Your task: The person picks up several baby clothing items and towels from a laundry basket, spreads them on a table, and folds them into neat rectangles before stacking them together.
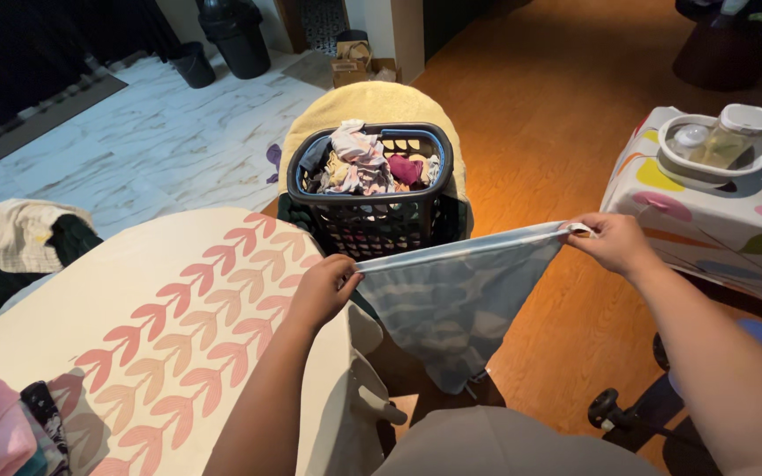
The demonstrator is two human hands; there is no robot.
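A pale blue-grey cloth (pixel 456 295) hangs stretched between my two hands, its top edge taut and the rest drooping to a point. My left hand (pixel 324 286) pinches its left corner just off the edge of the ironing board (pixel 147 304), which has a cream cover with pink leaf prints. My right hand (pixel 612 242) grips the right corner, held out over the orange wooden floor. Behind the cloth stands a black laundry basket (pixel 372 216) full of crumpled clothes (pixel 365 163), set on a yellow-covered seat (pixel 368 101).
A table with a dotted cloth (pixel 707 220) at the right carries a white tray with a bottle and jar (pixel 716 145). Folded garments (pixel 2 427) lie on the board's near left end. A dark chair with a cream cloth (pixel 19 238) is at left. Black bins (pixel 235 35) stand on the far marble floor.
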